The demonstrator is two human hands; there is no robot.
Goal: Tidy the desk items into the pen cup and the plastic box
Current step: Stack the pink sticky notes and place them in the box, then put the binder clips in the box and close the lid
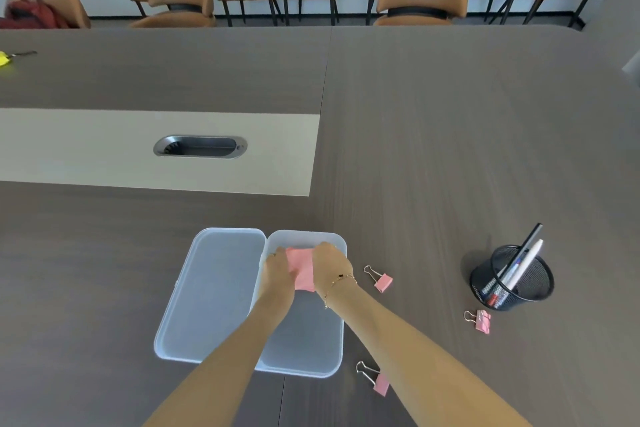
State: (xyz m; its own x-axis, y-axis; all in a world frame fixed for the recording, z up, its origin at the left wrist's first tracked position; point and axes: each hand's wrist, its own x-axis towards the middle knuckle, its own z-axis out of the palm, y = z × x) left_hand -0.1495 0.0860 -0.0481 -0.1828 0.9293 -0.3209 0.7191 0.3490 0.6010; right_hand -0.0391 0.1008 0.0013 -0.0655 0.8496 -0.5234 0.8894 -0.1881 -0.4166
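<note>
Left hand and right hand both gripping one pink notepad over one plastic box; one lid beside; three pink binder clips on bench; one pen cup, several pens.

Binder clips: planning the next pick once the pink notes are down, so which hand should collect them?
Right. All three binder clips lie to the right of the plastic box, beside the right hand; the left hand would have to cross over.

Both hands cover most of the pink paper pad over the plastic box, so its lower edge is hidden. The right forearm hides part of the binder clip just beside the box's near corner. Labels on the pens are too small to read.
</note>
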